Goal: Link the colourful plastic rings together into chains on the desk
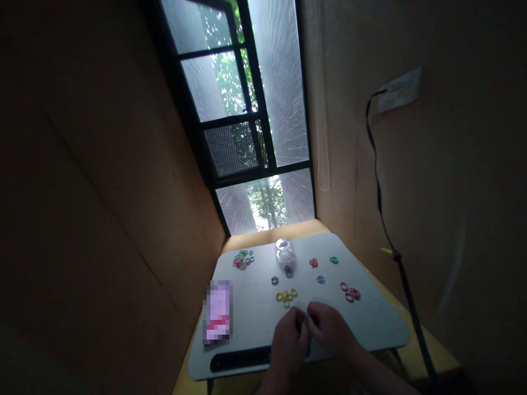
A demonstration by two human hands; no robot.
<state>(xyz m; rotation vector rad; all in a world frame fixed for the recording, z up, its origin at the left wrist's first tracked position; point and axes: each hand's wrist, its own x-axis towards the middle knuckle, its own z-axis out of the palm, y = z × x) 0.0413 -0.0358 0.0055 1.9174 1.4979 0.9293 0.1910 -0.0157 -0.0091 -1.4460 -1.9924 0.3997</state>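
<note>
My left hand (290, 336) and my right hand (329, 328) meet over the front of the white lap table (251, 315). Both are closed, with the fingertips pinched around a small green band (307, 316), most of it hidden by the fingers. Just beyond them lies a cluster of yellow bands (286, 297). Pinkish-red bands (350, 293) sit to the right. Further back are small groups of black bands (275, 281), purple bands (289, 271), blue bands (320, 280), red bands (313, 263) and green bands (334, 260).
A clear rounded container (285, 254) stands at the table's back. Mixed-colour bands (244, 260) are heaped at the back left. A blurred pinkish-purple flat item (218, 312) lies on the left. A black slot (241, 359) runs along the front edge. A cable (376, 164) hangs on the right.
</note>
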